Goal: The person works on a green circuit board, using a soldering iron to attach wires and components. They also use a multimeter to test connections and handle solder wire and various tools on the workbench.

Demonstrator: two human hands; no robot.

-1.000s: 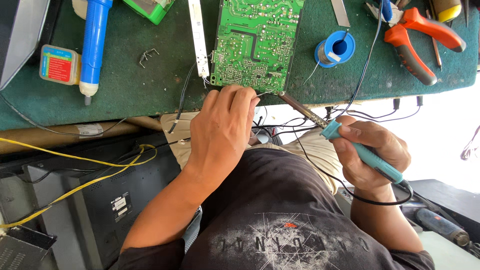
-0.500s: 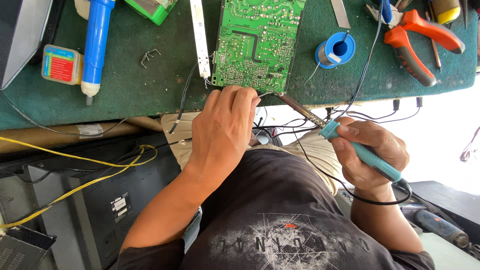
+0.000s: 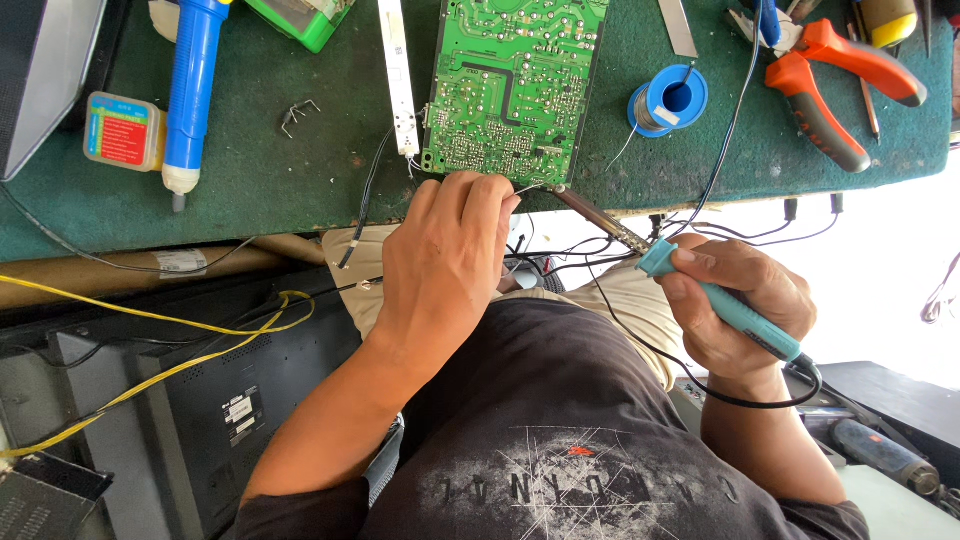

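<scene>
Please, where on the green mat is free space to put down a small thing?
One bare patch lies between the blue desoldering pump and the white strip, apart from small metal clips. Another lies below the solder spool, toward the mat edge. The upper right, around the orange pliers, is crowded.

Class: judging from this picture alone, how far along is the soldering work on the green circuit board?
Done: many joints show on the circuit board.
In hand: the right hand holds the soldering iron tip at its corner; the left hand steadies the edge.
Left: cannot tell.
</scene>
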